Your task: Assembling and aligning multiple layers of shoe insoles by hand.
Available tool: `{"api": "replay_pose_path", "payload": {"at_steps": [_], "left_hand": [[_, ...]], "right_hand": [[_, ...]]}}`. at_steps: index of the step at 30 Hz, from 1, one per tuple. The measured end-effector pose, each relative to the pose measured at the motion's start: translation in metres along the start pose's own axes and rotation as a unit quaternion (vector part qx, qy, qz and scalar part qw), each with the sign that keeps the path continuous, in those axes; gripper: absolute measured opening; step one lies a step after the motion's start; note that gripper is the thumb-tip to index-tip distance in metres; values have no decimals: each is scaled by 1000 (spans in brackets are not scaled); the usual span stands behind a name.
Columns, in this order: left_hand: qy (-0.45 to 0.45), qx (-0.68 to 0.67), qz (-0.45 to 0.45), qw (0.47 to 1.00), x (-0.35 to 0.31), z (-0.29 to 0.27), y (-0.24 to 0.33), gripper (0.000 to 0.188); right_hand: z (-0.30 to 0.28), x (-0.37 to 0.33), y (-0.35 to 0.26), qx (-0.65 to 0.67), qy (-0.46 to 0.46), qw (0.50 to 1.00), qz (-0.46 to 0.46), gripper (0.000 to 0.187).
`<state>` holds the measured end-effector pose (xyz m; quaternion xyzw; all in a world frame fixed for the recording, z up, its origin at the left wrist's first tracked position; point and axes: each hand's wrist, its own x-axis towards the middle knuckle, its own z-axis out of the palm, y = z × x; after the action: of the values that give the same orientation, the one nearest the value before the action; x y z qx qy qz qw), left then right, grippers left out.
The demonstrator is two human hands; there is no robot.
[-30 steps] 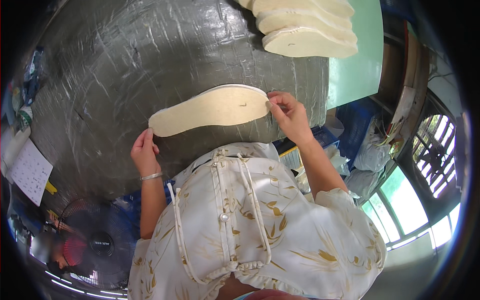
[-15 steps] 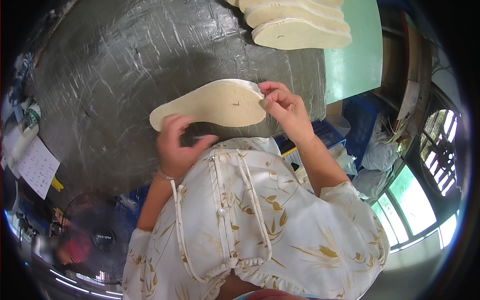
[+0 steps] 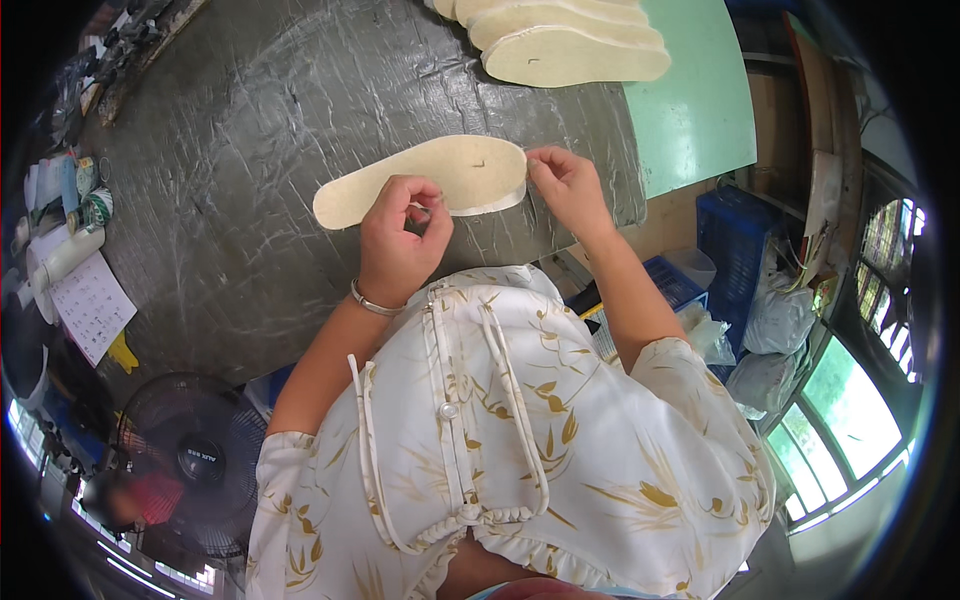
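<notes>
A cream insole with a small dark mark near its right end lies on the dark table in front of me. White material shows under its near right edge. Over the near edge, about mid-length, my left hand has its fingers curled in, thumb and forefinger pinched together at the rim. My right hand is closed too, its fingertips pinching the insole's rounded right end. Farther back rests a row of overlapping cream insoles, the nearest one with a similar mark.
The table has a wrinkled dark covering, with a pale green board at its right. Blue crates and plastic bags stand beyond the right edge. A written sheet lies at left, above a black fan.
My left hand has moved right along the insole's near edge and closed into a pinch. The insole has tilted slightly, its white underlayer now showing at the near side instead of the far side.
</notes>
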<state>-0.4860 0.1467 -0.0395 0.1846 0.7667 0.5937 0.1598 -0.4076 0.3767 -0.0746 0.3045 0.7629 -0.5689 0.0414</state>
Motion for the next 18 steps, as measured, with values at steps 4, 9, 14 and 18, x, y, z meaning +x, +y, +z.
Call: {"api": "replay_pose_path", "payload": {"at_steps": [4,9,14,18], "left_hand": [[-61,167,139,974,-2,11,13,49],[-32,184,144,972,-11,24,2,39],[28,66,31,997,-16,4,2,22],[78,-71,-66,992,-13,-14,-3,19]], "right_hand": [[8,-17,-28,185,-69,974,115,23],[14,-36,-61,226,-133,960,99,19],[1,-25,-15,38,-61,997,-18,22],[-22,-23,21,-354,-82,898,-248,51]]}}
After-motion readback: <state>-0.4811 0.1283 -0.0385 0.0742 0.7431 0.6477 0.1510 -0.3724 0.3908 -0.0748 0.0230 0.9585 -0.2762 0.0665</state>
